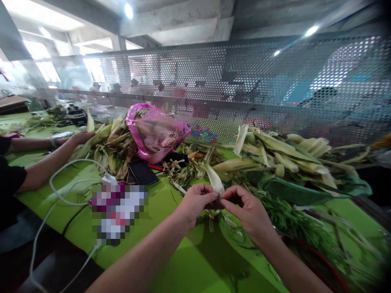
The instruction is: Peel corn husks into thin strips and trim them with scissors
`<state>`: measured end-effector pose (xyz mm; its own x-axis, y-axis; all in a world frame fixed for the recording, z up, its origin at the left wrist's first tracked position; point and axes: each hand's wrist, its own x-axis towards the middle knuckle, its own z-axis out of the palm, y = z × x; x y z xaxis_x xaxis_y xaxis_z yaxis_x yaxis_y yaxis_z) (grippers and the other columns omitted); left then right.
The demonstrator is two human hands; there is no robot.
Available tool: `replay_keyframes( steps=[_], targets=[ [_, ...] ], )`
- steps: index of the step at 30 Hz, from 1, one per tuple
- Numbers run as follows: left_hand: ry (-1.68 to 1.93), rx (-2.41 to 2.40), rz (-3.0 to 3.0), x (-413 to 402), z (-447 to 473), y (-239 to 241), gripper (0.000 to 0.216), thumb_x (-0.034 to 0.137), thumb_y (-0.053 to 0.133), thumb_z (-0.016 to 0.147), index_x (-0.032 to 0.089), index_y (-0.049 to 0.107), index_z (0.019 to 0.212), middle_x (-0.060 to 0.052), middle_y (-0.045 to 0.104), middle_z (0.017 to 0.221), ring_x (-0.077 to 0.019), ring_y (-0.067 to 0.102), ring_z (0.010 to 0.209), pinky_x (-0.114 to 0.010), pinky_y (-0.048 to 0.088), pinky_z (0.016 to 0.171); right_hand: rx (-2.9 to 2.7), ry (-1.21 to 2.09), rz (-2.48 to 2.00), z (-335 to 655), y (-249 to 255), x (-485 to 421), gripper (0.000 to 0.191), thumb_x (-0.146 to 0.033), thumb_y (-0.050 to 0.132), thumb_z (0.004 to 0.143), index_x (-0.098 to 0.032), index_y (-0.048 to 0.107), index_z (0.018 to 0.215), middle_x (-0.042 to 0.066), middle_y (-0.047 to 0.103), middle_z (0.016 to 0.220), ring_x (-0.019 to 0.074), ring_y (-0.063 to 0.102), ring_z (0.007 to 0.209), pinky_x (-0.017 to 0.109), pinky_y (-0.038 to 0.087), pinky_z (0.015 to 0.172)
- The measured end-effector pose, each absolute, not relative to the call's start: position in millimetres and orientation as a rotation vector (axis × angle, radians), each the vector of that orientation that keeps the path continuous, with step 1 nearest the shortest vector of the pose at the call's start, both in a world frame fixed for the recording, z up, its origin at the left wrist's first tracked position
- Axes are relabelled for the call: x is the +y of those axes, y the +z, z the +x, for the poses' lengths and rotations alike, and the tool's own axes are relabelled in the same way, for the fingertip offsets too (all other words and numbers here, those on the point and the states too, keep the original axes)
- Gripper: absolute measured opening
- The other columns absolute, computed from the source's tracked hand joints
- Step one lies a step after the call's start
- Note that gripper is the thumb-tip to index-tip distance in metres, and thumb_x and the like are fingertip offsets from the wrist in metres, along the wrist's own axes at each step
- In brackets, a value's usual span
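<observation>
A pale strip of corn husk (214, 179) stands up between my two hands, its lower end pinched by the fingertips. My left hand (198, 200) is closed on the husk from the left, thumb on top. From the right, my right hand (246, 207) pinches the same lower end with thumb and forefinger. Both hands are held over the green tabletop (180, 264), fingertips nearly meeting. Beyond them lie dried husk scraps (180, 173). To the right, a heap of corn husks (284, 154) rests in a green tray (308, 191), with thin green strands (305, 224) in front.
A pink plastic bag (157, 132) stands behind a dark phone (142, 172). White cables (50, 217) run to a blurred-out device (122, 213) at left. Another person's arm (51, 162) reaches into husks there. A perforated metal screen (198, 81) closes off the back.
</observation>
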<state>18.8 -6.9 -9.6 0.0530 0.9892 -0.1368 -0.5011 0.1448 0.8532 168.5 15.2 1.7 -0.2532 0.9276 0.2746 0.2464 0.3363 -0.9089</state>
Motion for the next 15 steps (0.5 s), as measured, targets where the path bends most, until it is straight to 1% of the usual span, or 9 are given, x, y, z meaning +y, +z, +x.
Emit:
replay_keyframes(
  steps=[3,6,8,10,15],
  targets=[
    [1.269,0.832,0.719,-7.7,18.3,-7.9,0.044,0.031,0.087,0.051,0.013,0.055,0.075,-0.001,0.062,0.068,-0.0116,0.061,0.061,-0.030,0.052,0.070,-1.666,1.008,-1.039,170.5,1.6,16.7,0.014,-0.028,0.071,0.066,-0.021,0.060,0.072,-0.002,0.058,0.065,0.0151,0.054,0.062,0.028,0.046,0.061],
    [1.248,0.788,0.714,-7.4,17.5,-8.5,0.048,0.028,0.090,0.048,0.012,0.055,0.075,-0.002,0.063,0.071,-0.0128,0.063,0.064,-0.031,0.053,0.074,-1.662,1.095,-1.012,174.5,3.4,18.7,0.017,-0.032,0.074,0.068,-0.019,0.066,0.076,0.002,0.065,0.073,0.0177,0.060,0.070,0.031,0.050,0.069],
    [1.253,0.776,0.703,-7.2,17.0,-9.5,0.047,0.028,0.090,0.048,0.012,0.054,0.075,-0.002,0.062,0.070,-0.0126,0.063,0.064,-0.031,0.053,0.075,-1.679,1.157,-1.003,177.2,4.7,19.9,0.022,-0.036,0.075,0.070,-0.018,0.070,0.082,0.005,0.069,0.080,0.0198,0.063,0.076,0.033,0.052,0.075],
    [1.252,0.772,0.686,-7.4,16.6,-10.1,0.046,0.028,0.089,0.049,0.012,0.054,0.075,-0.002,0.062,0.069,-0.0127,0.063,0.064,-0.031,0.053,0.075,-1.710,1.185,-1.001,179.4,5.5,20.7,0.025,-0.038,0.075,0.072,-0.018,0.072,0.085,0.006,0.071,0.083,0.0209,0.065,0.078,0.035,0.053,0.077],
    [1.268,0.795,0.632,-8.8,15.8,-7.9,0.044,0.025,0.088,0.051,0.014,0.053,0.074,-0.001,0.063,0.068,-0.0120,0.063,0.059,-0.029,0.053,0.071,-1.788,1.088,-0.947,182.4,7.2,20.4,0.025,-0.038,0.073,0.075,-0.020,0.072,0.092,0.005,0.072,0.087,0.0201,0.066,0.080,0.033,0.054,0.076]
  ],
)
